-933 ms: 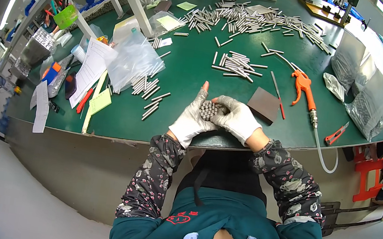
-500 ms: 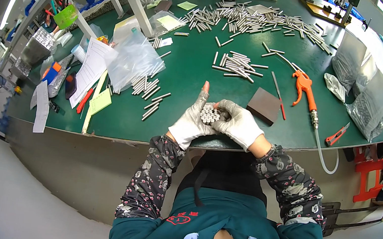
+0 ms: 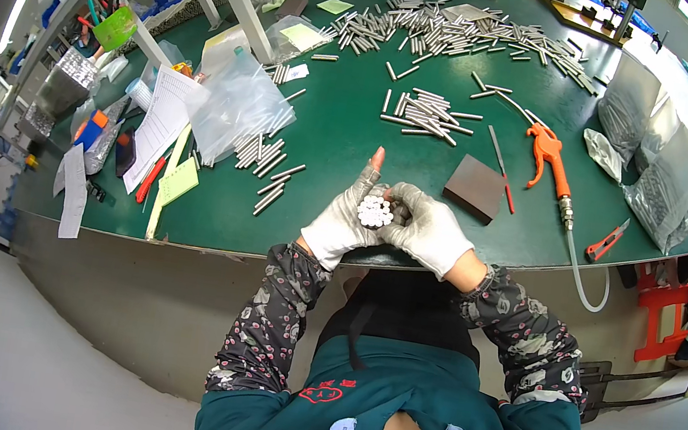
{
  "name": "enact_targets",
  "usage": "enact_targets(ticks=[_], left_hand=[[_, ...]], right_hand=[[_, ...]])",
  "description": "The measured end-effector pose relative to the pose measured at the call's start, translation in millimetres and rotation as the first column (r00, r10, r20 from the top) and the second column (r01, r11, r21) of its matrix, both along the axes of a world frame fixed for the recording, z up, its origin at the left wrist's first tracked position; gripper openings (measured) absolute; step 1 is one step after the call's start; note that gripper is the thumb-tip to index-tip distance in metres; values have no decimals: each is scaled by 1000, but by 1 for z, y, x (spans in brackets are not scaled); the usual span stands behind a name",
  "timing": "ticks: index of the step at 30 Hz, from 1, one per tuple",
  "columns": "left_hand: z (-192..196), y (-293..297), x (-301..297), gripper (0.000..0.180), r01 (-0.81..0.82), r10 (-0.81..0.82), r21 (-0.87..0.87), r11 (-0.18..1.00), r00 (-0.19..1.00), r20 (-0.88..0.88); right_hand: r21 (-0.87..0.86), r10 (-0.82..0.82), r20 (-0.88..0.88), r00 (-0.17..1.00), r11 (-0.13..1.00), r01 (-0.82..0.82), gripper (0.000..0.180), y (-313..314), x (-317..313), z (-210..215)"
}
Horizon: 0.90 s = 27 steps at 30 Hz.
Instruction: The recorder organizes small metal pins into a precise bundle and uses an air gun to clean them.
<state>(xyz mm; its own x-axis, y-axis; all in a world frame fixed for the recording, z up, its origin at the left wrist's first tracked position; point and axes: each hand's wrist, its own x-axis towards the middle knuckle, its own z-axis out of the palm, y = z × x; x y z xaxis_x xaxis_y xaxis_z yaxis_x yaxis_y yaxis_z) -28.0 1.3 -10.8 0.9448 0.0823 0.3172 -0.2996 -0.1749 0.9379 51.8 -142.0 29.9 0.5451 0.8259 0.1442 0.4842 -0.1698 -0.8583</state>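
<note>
Both my hands wear pale gloves with bare fingertips and meet just above the table's near edge. Between them is a bundle of metal pins [image 3: 375, 212], end faces turned up and shining white. My left hand [image 3: 345, 218] wraps the bundle from the left, its thumb pointing away from me. From the right, my right hand [image 3: 429, 229] closes round the same bundle, its fingers partly hidden. A dark brown block [image 3: 473, 188] lies just beyond my right hand. Farther off sits a small pile of loose pins [image 3: 431, 116]; more pins [image 3: 259, 155] lie to the left.
A large heap of pins [image 3: 453, 36] spreads across the far side of the green table [image 3: 338, 138]. On the right lie an orange air gun [image 3: 548, 160] with hose, a red-handled file [image 3: 502, 173], a cutter knife [image 3: 606, 242] and plastic bags [image 3: 676, 191]. Papers [image 3: 162, 128] and a clear bag [image 3: 240, 104] crowd the left.
The bundle has tilted slightly in my hands, and its pin ends now catch the light and look brighter. My left thumb has shifted a little to the right. The table's contents stay put.
</note>
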Motion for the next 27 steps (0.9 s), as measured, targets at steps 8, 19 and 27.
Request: enact_targets(ticks=[8,19,27], left_hand=[[2,0,0,102,10,-11,-29,1000,1000,-22],[-3,2,0,107,27,-32,-121,992,999,-39],[2,-2,0,107,-1,-14,-199,980,997,-73]], right_hand=[[4,7,-12,1000,1000,-7,38,1,0,0],[0,15,-76,997,1000,-15,41,4,5,-8],[11,27,-127,992,1000,-26,39,5,8,-5]])
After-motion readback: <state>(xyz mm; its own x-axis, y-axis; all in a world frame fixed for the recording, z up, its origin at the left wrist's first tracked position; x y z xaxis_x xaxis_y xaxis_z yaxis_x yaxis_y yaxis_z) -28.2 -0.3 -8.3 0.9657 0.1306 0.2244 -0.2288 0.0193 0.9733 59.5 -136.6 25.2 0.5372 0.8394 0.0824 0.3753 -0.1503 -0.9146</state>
